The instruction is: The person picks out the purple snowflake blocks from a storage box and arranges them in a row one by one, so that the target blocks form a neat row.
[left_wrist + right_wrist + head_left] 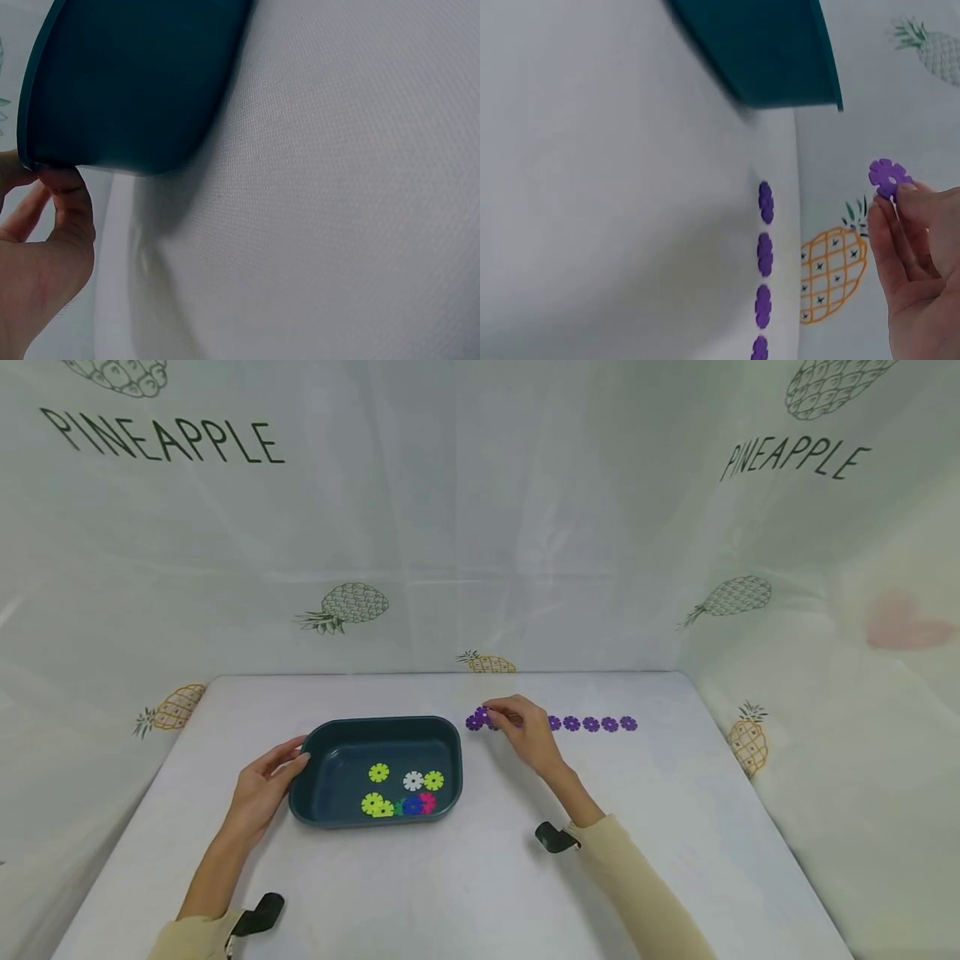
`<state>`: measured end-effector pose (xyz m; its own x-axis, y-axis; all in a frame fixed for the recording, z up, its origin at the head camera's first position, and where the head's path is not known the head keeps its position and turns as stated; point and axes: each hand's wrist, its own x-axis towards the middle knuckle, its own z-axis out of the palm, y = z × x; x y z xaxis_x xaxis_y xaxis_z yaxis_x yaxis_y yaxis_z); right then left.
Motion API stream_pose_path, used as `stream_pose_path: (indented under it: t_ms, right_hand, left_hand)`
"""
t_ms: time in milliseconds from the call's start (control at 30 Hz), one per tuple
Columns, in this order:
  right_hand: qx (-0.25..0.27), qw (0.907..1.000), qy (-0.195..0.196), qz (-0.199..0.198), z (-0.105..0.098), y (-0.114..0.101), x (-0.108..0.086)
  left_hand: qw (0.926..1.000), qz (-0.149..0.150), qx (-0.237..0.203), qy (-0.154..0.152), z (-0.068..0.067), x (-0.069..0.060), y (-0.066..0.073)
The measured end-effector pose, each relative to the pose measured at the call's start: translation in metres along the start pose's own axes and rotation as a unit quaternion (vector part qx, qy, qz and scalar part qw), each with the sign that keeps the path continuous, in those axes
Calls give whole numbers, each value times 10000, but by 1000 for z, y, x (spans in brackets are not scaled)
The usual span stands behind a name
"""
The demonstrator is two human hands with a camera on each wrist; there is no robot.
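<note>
My left hand (258, 787) pinches the left rim of a dark teal tray (333, 777) between thumb and fingers. The left wrist view shows those fingertips at the edge of the tray (142, 90). Between thumb and fingers of my right hand (531, 737) is a purple flower-shaped disc (886, 174), held above the table. Below it, a straight row of matching purple discs (591, 724) lies on the table to the right of the tray; the right hand hides part of that row in the head view.
Inside the tray lie yellow-green discs (378, 772), a white disc (413, 781), a blue disc (413, 806) and a pink disc (427, 802). A white table (450, 893) lies beneath, with a pineapple-printed curtain (525, 543) behind it and along its sides.
</note>
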<state>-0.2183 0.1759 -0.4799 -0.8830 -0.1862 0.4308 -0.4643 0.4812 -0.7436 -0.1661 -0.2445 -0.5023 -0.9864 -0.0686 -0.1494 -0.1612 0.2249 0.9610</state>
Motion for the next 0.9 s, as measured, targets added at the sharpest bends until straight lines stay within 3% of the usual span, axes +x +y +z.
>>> stream_pose_path:
  t_ms: [300, 533, 900]
  right_hand:
    - [-95, 9999, 115, 67, -24, 27, -10]
    - [-361, 9990, 274, 6, -46, 45, -16]
    - [-774, 9951, 566, 241, -84, 69, -33]
  left_hand:
    - [10000, -56, -15, -19, 0, 3, 0]
    - [9996, -45, 275, -44, -1, 3, 6]
    - [9985, 25, 543, -19, 0, 0, 11]
